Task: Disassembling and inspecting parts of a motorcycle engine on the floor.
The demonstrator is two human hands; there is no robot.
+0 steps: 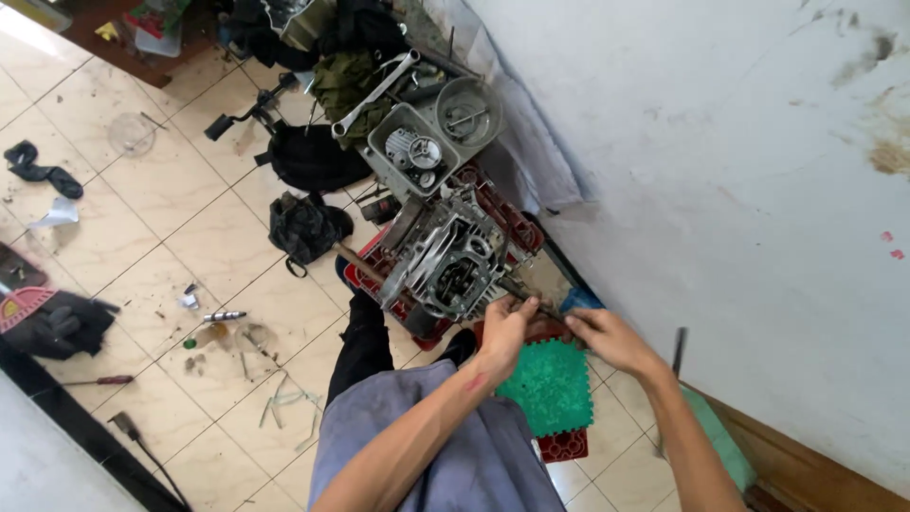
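Note:
A grey metal engine block [445, 261] rests on a red plastic crate [365, 273] on the tiled floor beside a white wall. My left hand [504, 332] grips a thin metal tool [531, 301] at the near end of the engine. My right hand [611, 337] meets it from the right, fingers closed on the same tool's end. A green textured foam mat [550, 387] lies just under both hands, on a second red crate [564, 444].
A grey tray [379, 150] with engine parts and a round metal cover [466, 112] sit beyond the engine, with a long wrench [374, 93]. Black rags [305, 226], a screwdriver [100, 381], small bolts and scraps litter the floor. My dark-trousered leg [365, 341] stretches toward the crate.

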